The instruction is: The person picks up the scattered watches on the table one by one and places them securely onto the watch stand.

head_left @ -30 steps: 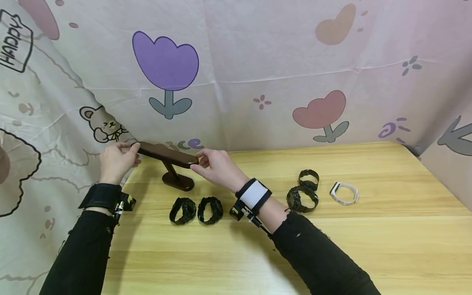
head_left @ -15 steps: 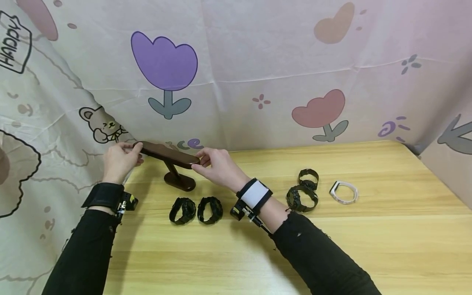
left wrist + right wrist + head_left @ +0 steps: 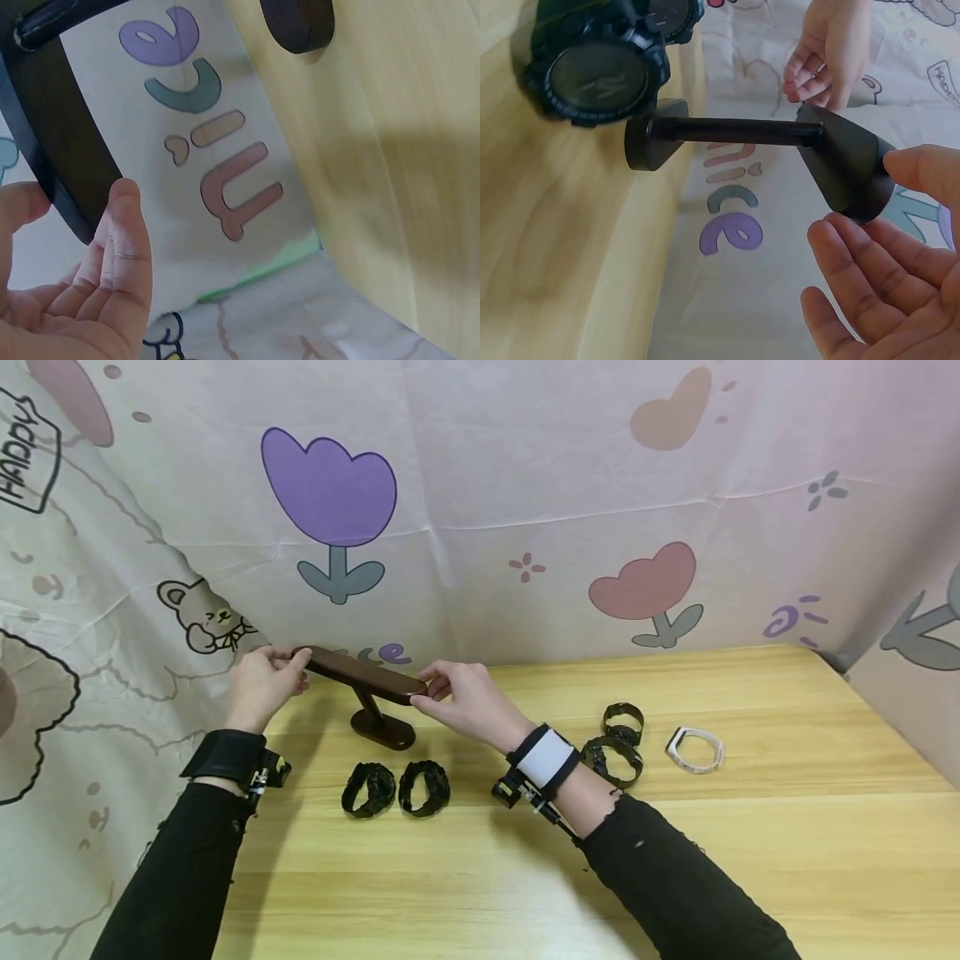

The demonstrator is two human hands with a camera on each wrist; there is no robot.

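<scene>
A dark brown T-shaped wooden stand (image 3: 363,675) rests by its round base (image 3: 386,731) at the table's back left. My left hand (image 3: 262,685) pinches the left end of its top bar, thumb (image 3: 124,225) against the bar end (image 3: 60,150). Its right end (image 3: 847,169) is pinched by my right hand (image 3: 465,693), thumb above and fingers below. Two black watches (image 3: 396,789) lie side by side in front of the stand. In the right wrist view, the post (image 3: 735,129) and the left hand (image 3: 829,52) show beyond the bar.
Two more black watches (image 3: 618,743) and a white band (image 3: 695,750) lie right of my right wrist on the wooden table (image 3: 750,860). A patterned cloth (image 3: 525,510) hangs close behind and along the left side.
The stand and both hands have shifted a little to the right along the table's back edge. My right wrist now partly covers the nearer black watch on the right.
</scene>
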